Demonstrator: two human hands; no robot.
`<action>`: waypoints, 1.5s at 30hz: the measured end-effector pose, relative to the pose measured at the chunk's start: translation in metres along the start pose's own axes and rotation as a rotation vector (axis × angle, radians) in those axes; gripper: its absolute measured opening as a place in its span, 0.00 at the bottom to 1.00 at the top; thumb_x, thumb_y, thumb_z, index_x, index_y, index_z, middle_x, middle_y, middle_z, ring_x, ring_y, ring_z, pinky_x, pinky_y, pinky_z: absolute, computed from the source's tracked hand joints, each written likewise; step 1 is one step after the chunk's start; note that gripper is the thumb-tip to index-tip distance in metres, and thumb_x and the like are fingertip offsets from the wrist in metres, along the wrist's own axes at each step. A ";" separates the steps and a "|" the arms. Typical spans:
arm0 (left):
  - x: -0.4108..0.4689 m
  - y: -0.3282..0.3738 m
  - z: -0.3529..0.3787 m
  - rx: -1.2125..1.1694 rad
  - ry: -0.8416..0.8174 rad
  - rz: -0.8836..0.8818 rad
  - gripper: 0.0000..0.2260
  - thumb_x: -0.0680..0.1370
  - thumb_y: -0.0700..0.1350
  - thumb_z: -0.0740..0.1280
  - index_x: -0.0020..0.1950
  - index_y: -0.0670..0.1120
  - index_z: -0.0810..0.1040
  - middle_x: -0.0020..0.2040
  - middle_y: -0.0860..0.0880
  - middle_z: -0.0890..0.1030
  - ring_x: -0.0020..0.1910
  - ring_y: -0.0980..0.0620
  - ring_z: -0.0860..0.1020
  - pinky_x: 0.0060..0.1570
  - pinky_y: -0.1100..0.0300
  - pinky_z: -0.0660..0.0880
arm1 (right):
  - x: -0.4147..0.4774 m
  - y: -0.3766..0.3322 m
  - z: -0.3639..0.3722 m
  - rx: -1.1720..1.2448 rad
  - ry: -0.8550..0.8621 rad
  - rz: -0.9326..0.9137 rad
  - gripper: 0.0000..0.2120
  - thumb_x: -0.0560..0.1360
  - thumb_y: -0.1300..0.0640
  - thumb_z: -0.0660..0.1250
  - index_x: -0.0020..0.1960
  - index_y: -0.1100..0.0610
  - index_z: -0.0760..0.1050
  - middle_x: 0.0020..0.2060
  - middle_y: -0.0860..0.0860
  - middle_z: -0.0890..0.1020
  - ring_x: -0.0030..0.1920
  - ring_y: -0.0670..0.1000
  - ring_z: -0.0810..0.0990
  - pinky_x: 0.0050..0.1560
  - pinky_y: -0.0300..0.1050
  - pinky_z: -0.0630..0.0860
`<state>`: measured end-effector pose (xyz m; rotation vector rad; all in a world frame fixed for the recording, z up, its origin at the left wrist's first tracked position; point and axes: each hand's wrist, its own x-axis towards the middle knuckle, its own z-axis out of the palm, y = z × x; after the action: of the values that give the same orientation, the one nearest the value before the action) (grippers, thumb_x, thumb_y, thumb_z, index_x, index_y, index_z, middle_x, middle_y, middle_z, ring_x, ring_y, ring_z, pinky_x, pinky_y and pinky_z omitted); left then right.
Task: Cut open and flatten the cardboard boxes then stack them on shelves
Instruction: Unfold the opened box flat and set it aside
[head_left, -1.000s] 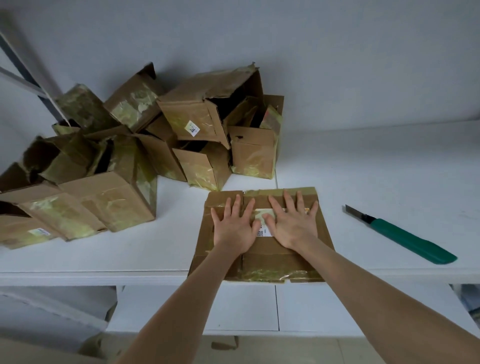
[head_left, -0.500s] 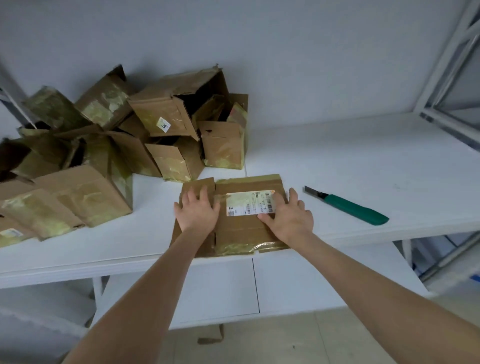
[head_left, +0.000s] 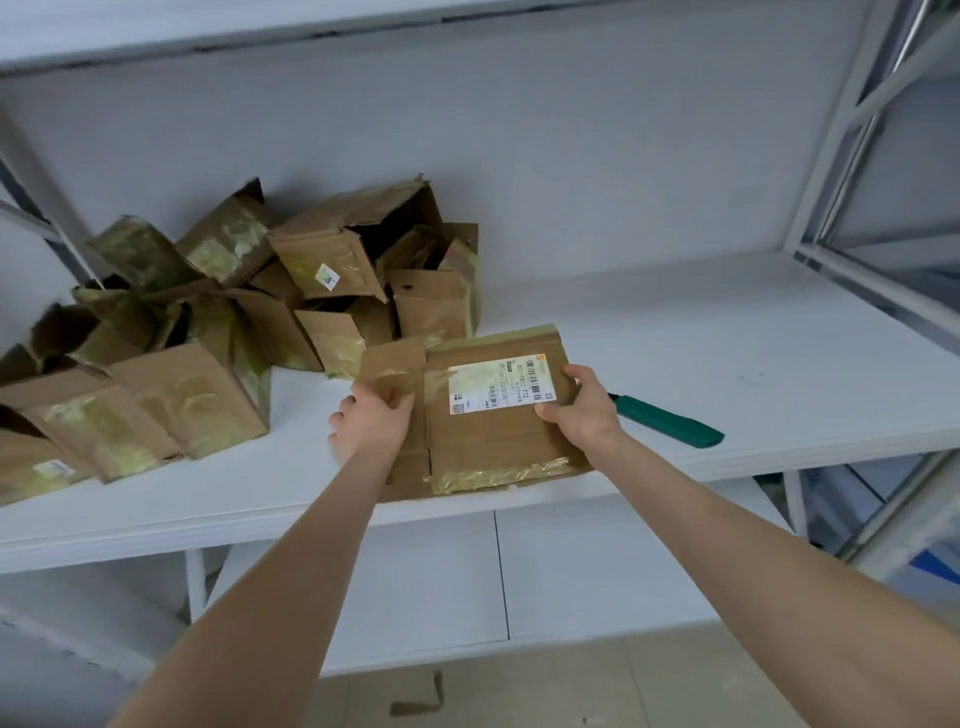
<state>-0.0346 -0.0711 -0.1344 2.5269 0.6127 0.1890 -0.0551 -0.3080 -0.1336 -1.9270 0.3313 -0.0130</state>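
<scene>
While the left hand (head_left: 371, 423) holds the left flap of the flattened box (head_left: 493, 441), thumb on top and the other fingers curled round the edge, the right hand (head_left: 584, 410) grips the right edge in the same way. Its thumb lies on the cardboard beside the white shipping label (head_left: 501, 384). One second before, both palms lay flat on this box and pressed it down. Then they slid to the two sides, and now they clamp it. So the pressing is finished, I think, and the box is being picked up for stacking. It seems a little tilted, with its near edge over the front of the white shelf (head_left: 753, 364), but I cannot tell if it is fully off the surface.

Just beside the right hand, on the same shelf, lies the green-handled knife (head_left: 670, 428), with its blade end hidden behind the hand. It has not moved.

To the left and behind waits the pile of unflattened boxes (head_left: 208, 332), many covered with yellowish tape, so much of the task remains. The view is also higher than before. An upper shelf (head_left: 363, 26) now shows at the top, and a lower shelf (head_left: 571, 571) is seen under the arms. Which one will receive the flat box, the pictures do not say.
</scene>
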 end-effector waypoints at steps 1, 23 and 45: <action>-0.001 0.009 -0.001 -0.036 0.002 -0.004 0.31 0.77 0.60 0.64 0.72 0.43 0.62 0.68 0.39 0.71 0.67 0.37 0.67 0.62 0.44 0.67 | 0.004 0.000 -0.011 0.033 0.014 -0.008 0.33 0.73 0.60 0.74 0.73 0.50 0.64 0.65 0.52 0.76 0.62 0.55 0.75 0.65 0.52 0.72; -0.123 0.314 0.165 -0.461 -0.015 -0.014 0.16 0.80 0.42 0.63 0.68 0.44 0.72 0.60 0.44 0.79 0.57 0.42 0.77 0.53 0.54 0.73 | 0.146 0.101 -0.340 -0.296 0.175 0.004 0.23 0.79 0.47 0.64 0.72 0.49 0.65 0.64 0.53 0.75 0.62 0.57 0.75 0.52 0.49 0.71; -0.137 0.418 0.275 -0.251 -0.385 0.156 0.20 0.76 0.36 0.62 0.67 0.44 0.72 0.59 0.43 0.78 0.56 0.42 0.77 0.58 0.48 0.76 | 0.205 0.155 -0.382 -0.891 -0.098 -0.087 0.26 0.82 0.43 0.54 0.77 0.49 0.57 0.78 0.55 0.54 0.78 0.60 0.47 0.76 0.61 0.49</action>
<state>0.0744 -0.5786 -0.1505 2.2795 0.2235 -0.1549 0.0432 -0.7572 -0.1624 -2.8109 0.1941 0.2026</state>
